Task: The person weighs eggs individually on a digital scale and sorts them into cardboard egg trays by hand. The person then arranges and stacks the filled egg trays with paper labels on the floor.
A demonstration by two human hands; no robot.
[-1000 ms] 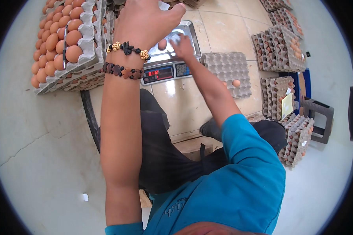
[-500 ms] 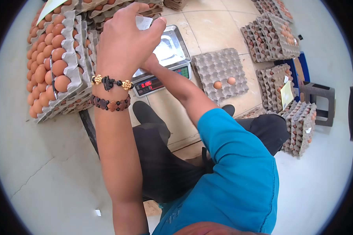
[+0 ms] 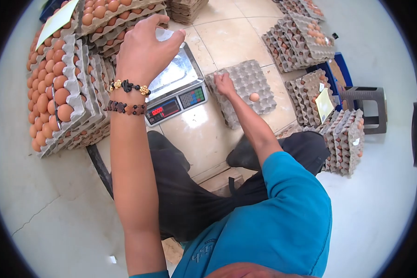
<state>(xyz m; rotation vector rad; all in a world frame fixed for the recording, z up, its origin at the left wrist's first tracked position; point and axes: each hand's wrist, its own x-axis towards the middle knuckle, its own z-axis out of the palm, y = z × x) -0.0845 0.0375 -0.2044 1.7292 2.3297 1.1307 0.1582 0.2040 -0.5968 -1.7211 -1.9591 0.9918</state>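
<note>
The right hand (image 3: 224,84) is found at the far left part of a grey pulp egg tray (image 3: 245,76) on the floor; whether it touches the tray or stands just above it cannot be told. Its fingers are folded inward, and the view does not show whether that grip is clamped on anything. One brown egg (image 3: 254,97) sits in a cup of this tray, to the right of the right hand and nearer to the person; the right hand is much the closer of the two (the egg looks almost round from above, so its long axis cannot be judged). The left hand (image 3: 141,51) is raised to the left, above the far left part of a digital scale (image 3: 183,107). Its thumb and forefinger stand apart, with a pale item (image 3: 163,34) showing between them; whether the grip is closed on that item cannot be told. The scale stands just left of the tray, its display (image 3: 165,110) reading 0.000. As to containers, the stacked trays (image 3: 81,104) at left carry rows of brown eggs, with a pen (image 3: 56,105) lying across the top layer. Further stacked trays (image 3: 301,44) at right also show eggs in their cups.
</note>
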